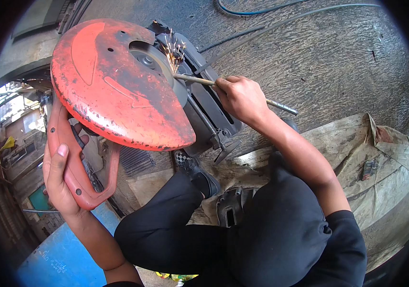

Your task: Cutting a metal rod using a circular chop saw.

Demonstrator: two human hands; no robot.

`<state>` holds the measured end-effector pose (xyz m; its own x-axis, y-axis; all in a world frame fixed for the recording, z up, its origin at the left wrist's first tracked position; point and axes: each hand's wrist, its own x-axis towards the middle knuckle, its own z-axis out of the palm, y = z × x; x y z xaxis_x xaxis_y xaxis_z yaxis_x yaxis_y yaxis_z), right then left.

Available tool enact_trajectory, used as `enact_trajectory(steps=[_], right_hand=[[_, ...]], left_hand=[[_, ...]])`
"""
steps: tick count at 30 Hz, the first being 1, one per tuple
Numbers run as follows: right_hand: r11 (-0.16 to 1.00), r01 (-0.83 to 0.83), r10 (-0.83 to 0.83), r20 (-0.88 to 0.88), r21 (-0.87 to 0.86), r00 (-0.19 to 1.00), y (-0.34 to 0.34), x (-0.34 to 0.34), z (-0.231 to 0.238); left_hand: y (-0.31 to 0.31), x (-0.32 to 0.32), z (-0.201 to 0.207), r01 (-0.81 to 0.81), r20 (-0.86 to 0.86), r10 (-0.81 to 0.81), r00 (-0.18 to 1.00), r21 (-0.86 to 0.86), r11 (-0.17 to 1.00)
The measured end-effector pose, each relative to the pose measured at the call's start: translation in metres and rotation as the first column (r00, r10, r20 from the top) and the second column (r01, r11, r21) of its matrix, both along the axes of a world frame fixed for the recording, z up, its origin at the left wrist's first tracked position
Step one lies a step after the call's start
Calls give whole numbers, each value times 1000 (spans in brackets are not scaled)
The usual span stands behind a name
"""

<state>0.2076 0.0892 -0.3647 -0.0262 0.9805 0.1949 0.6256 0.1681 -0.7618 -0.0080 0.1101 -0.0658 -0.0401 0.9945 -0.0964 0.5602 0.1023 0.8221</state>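
Note:
A chop saw with a worn red blade guard (118, 95) stands in front of me, its grey cutting disc (179, 88) partly showing at the guard's opening. My left hand (63, 174) is wrapped round the saw's red loop handle (75, 158). In my closed right hand (242, 98) is a thin metal rod (190, 78), which sticks out on both sides of the fist. Its far-left end meets the disc's edge, and orange sparks (173, 50) fly up from there. Below my right hand lies the saw's dark base with a clamp screw (202, 115).
A blue hose (261, 10) and grey cables (281, 25) cross the textured floor at the back. A stained cloth sheet (352, 162) spreads at the right. Near my shoe (199, 174) lies a dark slotted part (233, 205). A blue surface (65, 248) fills the lower left.

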Motion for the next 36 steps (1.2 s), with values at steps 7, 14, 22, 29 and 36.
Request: enact_trajectory(steps=[7, 14, 22, 29, 36], right_hand=[[999, 15, -16, 26, 42, 1000, -2, -5, 0], [985, 44, -58, 81, 164, 995, -5, -8, -10], [791, -212, -156, -525, -573, 837, -2, 14, -8], [737, -442, -250, -814, -511, 524, -8, 16, -19], [922, -160, -46, -510, -352, 859, 4, 24, -6]], left_hand=[[-1, -1, 3, -10, -14, 10, 1000, -38, 999], [0, -4, 1, -8, 2, 8, 1000, -27, 1000], [0, -7, 6, 32, -32, -34, 999, -71, 997], [0, -4, 4, 15, -37, -16, 999, -33, 999], [-1, -6, 6, -20, -95, 16, 995, -43, 999]])
